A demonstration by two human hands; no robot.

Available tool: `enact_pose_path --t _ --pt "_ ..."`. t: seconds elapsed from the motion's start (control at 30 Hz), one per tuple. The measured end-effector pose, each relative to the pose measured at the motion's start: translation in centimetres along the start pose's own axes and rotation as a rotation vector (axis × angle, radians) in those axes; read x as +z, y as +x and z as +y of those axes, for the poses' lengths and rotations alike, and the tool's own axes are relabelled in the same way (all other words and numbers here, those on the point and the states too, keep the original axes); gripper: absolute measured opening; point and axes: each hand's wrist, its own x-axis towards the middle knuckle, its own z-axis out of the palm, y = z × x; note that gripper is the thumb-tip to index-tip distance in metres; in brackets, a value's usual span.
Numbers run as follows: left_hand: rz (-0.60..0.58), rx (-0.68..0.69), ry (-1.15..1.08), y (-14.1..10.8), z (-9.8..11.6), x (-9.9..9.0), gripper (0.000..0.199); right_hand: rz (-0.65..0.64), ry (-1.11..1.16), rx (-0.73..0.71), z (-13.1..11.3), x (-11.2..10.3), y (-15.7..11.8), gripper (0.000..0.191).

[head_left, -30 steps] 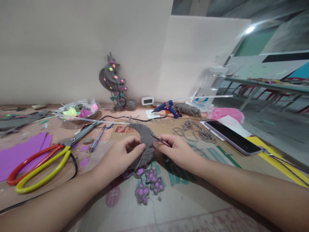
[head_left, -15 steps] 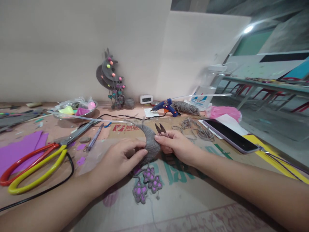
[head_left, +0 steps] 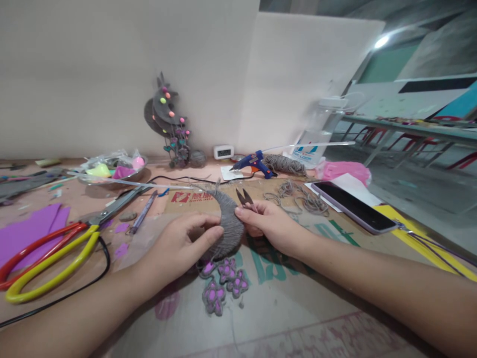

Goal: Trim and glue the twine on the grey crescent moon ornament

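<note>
A crescent moon wrapped in grey yarn [head_left: 231,231] is held between both hands above the cardboard. My left hand [head_left: 196,236] is closed on its left edge, thumb in front. My right hand [head_left: 266,221] is closed around small thread snips [head_left: 246,199], blades pointing up, while its thumb touches the moon's right edge. Below the moon hang several purple flowers [head_left: 214,297] outlined in grey yarn. The snips' handles are hidden in my palm.
Large scissors [head_left: 55,258] with red and yellow handles lie left, beside purple sheets [head_left: 33,233]. Behind stand a blue glue gun [head_left: 255,164], a small clock [head_left: 223,151] and a decorated moon ornament [head_left: 167,114]. A phone [head_left: 354,206] and loose yarn [head_left: 311,201] lie right.
The moon has turned slightly, showing more of its wrapped lower face. Both hands keep their hold. The whole view has shifted a little.
</note>
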Motion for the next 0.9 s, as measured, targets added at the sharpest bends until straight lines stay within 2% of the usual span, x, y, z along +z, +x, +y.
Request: enact_pose_path --t 0.13,0.23,0.43,0.57,0.9 --pt "-0.071 -0.133 -0.151 0.37 0.16 -0.23 0.034 0.026 -0.055 -0.026 -0.01 -0.05 0.09 0.037" --pt "-0.082 -0.21 -0.215 0.58 -0.13 -0.19 0.034 0.034 -0.066 -0.035 -0.11 0.0 0.1 0.036" --pt "-0.115 -0.176 -0.076 0.7 -0.48 0.0 0.024 0.074 -0.195 -0.044 -0.52 0.45 -0.21 0.034" --pt "-0.105 -0.172 -0.069 0.61 -0.33 0.06 0.02 0.095 -0.275 -0.05 -0.72 0.51 -0.34 0.033" --pt "-0.175 -0.186 -0.192 0.35 -0.01 -0.06 0.015 0.082 -0.087 -0.059 -0.42 0.22 -0.09 0.03"
